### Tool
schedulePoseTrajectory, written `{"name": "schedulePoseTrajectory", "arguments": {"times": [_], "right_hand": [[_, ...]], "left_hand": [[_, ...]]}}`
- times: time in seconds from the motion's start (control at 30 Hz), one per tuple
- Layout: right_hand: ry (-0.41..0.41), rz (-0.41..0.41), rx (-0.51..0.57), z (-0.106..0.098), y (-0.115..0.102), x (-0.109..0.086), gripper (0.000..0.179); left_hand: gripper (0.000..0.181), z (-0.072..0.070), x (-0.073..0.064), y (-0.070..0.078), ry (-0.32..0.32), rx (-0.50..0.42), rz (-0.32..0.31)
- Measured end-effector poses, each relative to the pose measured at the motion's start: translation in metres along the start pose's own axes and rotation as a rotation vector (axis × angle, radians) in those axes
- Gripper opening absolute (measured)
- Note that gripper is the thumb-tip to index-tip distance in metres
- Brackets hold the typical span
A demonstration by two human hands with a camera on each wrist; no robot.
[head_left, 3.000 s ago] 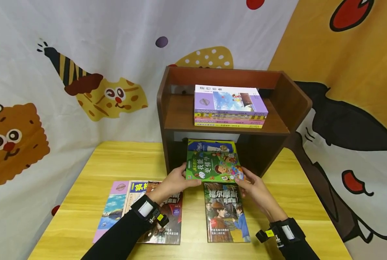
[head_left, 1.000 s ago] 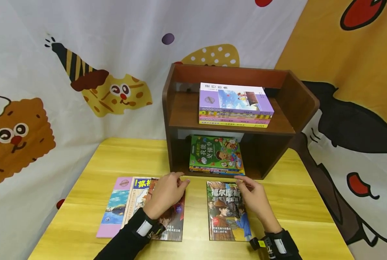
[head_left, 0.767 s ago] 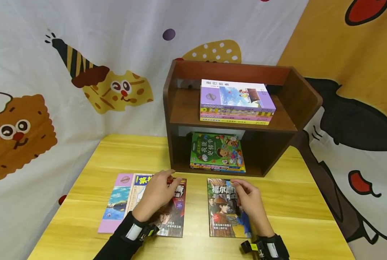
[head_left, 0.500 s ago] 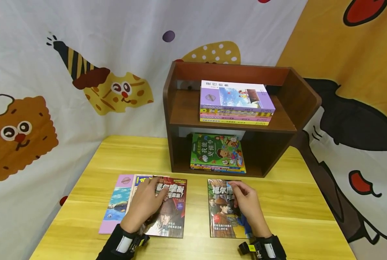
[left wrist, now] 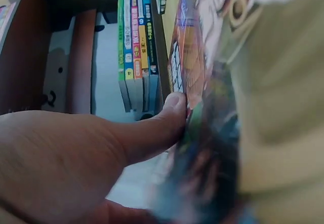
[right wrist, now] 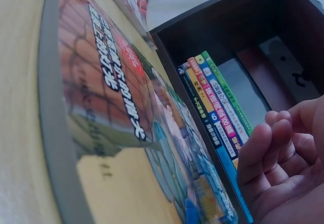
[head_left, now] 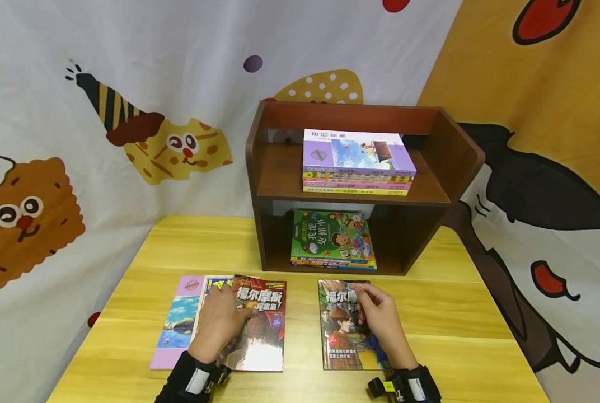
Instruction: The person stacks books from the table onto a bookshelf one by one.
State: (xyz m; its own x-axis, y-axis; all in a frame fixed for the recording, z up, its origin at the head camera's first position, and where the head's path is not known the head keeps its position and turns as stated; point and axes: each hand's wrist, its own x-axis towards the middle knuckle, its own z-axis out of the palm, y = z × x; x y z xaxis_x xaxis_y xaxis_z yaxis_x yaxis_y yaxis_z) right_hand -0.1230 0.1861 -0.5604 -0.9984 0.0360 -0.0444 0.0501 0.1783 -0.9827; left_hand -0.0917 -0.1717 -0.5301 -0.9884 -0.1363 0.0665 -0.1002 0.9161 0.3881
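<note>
On the table's left side, a glossy dark red paperback [head_left: 267,330] overlaps a book with yellow lettering [head_left: 214,284] and a lilac book [head_left: 181,313]. My left hand [head_left: 216,322] grips the dark red paperback at its left edge, thumb on the cover; its other fingers are mostly hidden. In the left wrist view the thumb [left wrist: 152,133] presses on that book's cover. My right hand [head_left: 383,316], fingers loosely curled around nothing, hovers at the right side of a second paperback [head_left: 337,338] with two figures on its cover. The right wrist view shows its fingers [right wrist: 253,153] apart from that book [right wrist: 111,82].
Behind the books stands a dark brown two-tier shelf [head_left: 431,168]. A stack topped by a purple-and-white book [head_left: 357,151] lies on its upper tier. On the lower tier is a stack topped by a green book [head_left: 330,238]. A printed curtain [head_left: 194,67] hangs behind.
The green book went from both hands onto the lower shelf stack. Both hands drew back; the left slid left onto the dark red paperback, whose glare has shifted. The right stopped over the other paperback.
</note>
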Motion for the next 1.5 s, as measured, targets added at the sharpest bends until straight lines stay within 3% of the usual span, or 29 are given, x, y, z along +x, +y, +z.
{"name": "schedulePoseTrajectory", "arguments": {"times": [0.13,0.33,0.5,0.6,0.7,0.8,0.9,1.0,1.1,1.17,1.33,1.5], "right_hand": [[-0.014,0.006,-0.008,0.001,-0.006,0.000,0.036],[-0.039,0.005,0.010,0.005,-0.009,-0.001,0.037],[-0.137,-0.077,0.027,0.009,-0.017,-0.003,0.036],[-0.256,-0.144,0.066,0.015,-0.036,-0.008,0.032],[-0.365,-0.154,0.064,0.022,-0.064,-0.016,0.033],[-0.368,-0.163,-0.020,0.029,-0.090,-0.023,0.037],[-0.351,-0.194,-0.051,0.035,-0.108,-0.025,0.042],[-0.358,-0.228,0.018,0.040,-0.120,-0.020,0.044],[-0.363,-0.221,0.108,0.042,-0.125,-0.016,0.043],[-0.365,-0.199,0.149,0.042,-0.124,-0.015,0.041],[-0.368,-0.184,0.192,0.037,-0.108,-0.009,0.041],[-0.407,-0.203,0.191,0.026,-0.096,0.002,0.041]], "left_hand": [[0.053,0.002,0.008,0.005,-0.026,-0.126,-0.017],[0.040,-0.007,0.012,0.021,-0.001,-0.339,0.091],[0.036,-0.021,0.015,0.041,-0.058,-0.623,0.154],[0.037,-0.028,0.018,0.055,-0.067,-0.728,0.184],[0.040,-0.037,0.021,0.071,-0.049,-0.805,0.195],[0.045,-0.048,0.019,0.091,-0.037,-0.889,0.217],[0.062,-0.058,0.017,0.111,-0.064,-0.990,0.276],[0.075,-0.066,0.012,0.124,-0.093,-1.005,0.266],[0.084,-0.068,0.010,0.129,-0.101,-0.971,0.204],[0.076,-0.067,0.009,0.128,-0.111,-0.966,0.186],[0.039,-0.066,0.015,0.119,-0.150,-0.968,0.242],[0.054,-0.074,0.027,0.110,-0.151,-0.902,0.262]]}}
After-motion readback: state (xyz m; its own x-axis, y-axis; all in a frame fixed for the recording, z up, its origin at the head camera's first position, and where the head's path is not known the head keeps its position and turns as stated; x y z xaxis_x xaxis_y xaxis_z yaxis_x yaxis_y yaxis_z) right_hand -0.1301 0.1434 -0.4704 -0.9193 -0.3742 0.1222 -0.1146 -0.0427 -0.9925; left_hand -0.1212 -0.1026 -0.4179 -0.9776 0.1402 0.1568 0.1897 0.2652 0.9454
